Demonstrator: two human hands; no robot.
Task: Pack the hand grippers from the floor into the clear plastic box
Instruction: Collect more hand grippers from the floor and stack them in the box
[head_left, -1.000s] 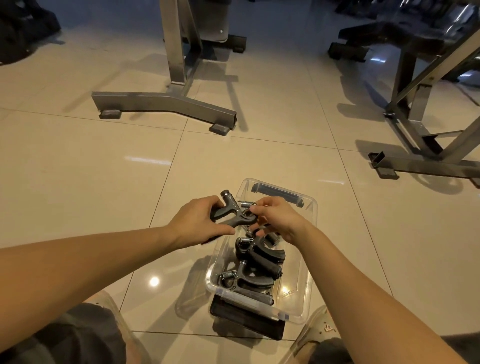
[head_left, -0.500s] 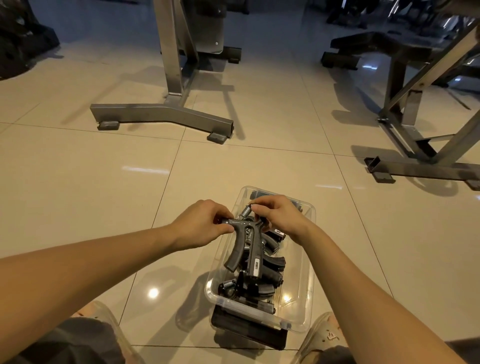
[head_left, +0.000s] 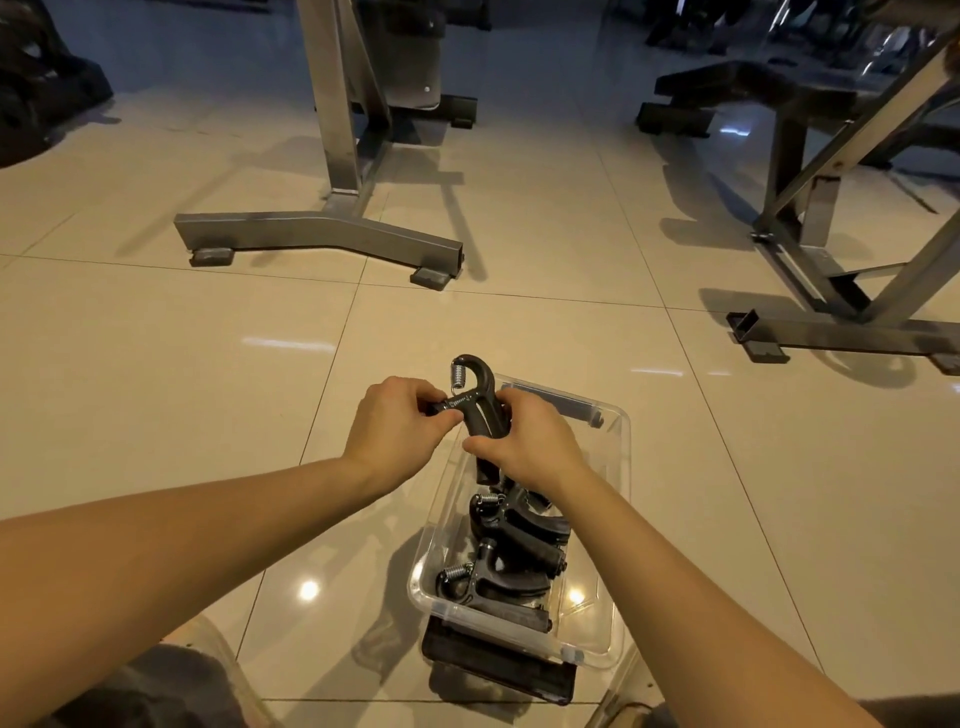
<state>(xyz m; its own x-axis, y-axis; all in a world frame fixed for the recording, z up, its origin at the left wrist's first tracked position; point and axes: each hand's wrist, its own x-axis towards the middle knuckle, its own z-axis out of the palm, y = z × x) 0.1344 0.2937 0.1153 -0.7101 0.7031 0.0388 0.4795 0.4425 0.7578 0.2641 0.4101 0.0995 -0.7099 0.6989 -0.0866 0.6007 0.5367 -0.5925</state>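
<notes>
A black hand gripper (head_left: 475, 397) with a steel spring stands upright above the far end of the clear plastic box (head_left: 615, 525). My left hand (head_left: 397, 428) pinches its left side near the adjuster, and my right hand (head_left: 530, 441) grips its handles from the right. Its lower handle end pokes out below my right hand. Several more black hand grippers (head_left: 511, 556) lie stacked inside the box on the tiled floor.
A black flat object (head_left: 498, 662) lies under the box's near end. A steel rack base (head_left: 322, 234) stands ahead on the left, and a bench frame (head_left: 841, 291) on the right. My knees frame the bottom of the view.
Both hands turned the held hand gripper from lying sideways with handles hanging down to upright with its spring end pointing up, and lifted it slightly over the box.
</notes>
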